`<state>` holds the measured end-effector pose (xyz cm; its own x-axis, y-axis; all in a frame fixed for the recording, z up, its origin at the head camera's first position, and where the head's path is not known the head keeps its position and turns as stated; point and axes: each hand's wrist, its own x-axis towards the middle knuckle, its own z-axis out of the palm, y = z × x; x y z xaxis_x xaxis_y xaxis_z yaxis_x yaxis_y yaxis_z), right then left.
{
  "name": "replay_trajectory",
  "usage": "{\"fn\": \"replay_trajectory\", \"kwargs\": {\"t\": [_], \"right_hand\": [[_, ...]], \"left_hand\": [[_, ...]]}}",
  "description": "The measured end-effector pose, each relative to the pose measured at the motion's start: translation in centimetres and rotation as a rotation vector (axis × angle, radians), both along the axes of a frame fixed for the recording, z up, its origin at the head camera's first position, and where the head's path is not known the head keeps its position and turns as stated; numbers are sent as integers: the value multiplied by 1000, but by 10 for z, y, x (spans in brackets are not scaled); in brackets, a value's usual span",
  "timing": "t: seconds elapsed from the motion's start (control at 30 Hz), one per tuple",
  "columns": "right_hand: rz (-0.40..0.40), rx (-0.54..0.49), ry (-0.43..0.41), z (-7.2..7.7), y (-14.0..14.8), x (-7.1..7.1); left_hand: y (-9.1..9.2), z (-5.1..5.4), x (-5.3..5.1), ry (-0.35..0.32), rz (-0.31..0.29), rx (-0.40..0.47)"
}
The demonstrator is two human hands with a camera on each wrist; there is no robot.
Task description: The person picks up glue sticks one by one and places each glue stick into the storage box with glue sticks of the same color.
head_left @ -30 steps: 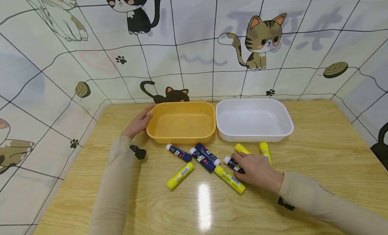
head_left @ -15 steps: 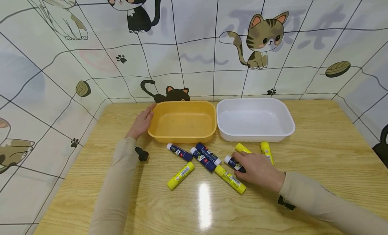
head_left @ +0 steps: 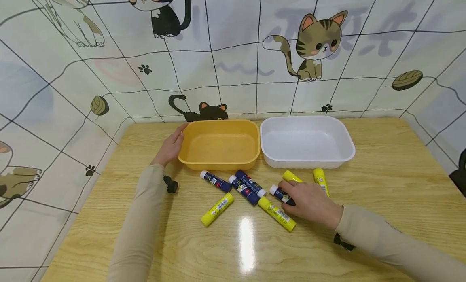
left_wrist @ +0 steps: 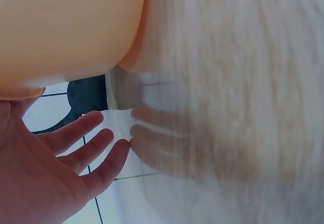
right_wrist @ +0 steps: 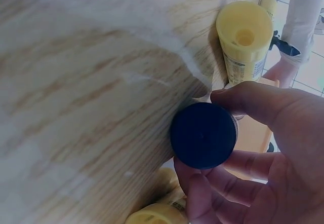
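The left hand (head_left: 169,147) rests against the left end of the orange tray (head_left: 218,167); in the left wrist view the fingers of that hand (left_wrist: 55,168) are spread and relaxed beside the tray's wall (left_wrist: 66,31). A dark blue glue stick with a white end (head_left: 280,194) lies under the right hand (head_left: 313,203). Seen from the right wrist, the right hand (right_wrist: 268,153) pinches this stick (right_wrist: 203,136) between thumb and fingers, close to the tabletop. A yellow stick (head_left: 291,176) is just behind the fingers, and another (head_left: 320,181) stands out beyond the knuckles.
A white tray (head_left: 307,164) adjoins the orange one on its right. In front of them lie several blue sticks, one at the left (head_left: 215,181), and two yellow sticks, at the left (head_left: 217,210) and centre (head_left: 276,214). A printed cloth (head_left: 236,79) hangs behind the wooden table (head_left: 196,253).
The left hand has shifted slightly up and right along the orange tray's end. The right hand stays on the blue stick. The head view has tilted a little.
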<state>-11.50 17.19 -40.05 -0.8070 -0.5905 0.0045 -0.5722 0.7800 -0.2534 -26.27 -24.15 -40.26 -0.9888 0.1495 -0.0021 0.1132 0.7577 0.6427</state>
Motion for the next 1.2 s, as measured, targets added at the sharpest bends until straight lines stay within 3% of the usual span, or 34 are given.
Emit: {"fn": "replay_trajectory", "kwargs": {"t": [0.27, 0.47, 0.63, 0.8, 1.2], "right_hand": [[8, -14, 47, -2, 0, 0], [-1, -39, 37, -2, 0, 2], [-13, -37, 9, -3, -1, 2], [-21, -25, 1, -4, -1, 2], [-14, -48, 22, -1, -1, 3]], "left_hand": [[2, -1, 0, 71, -3, -18], [2, 1, -2, 148, -22, -156], [6, 5, -5, 217, 10, -246], [11, 2, -5, 290, 63, -265], [12, -1, -7, 241, 82, -208]]}}
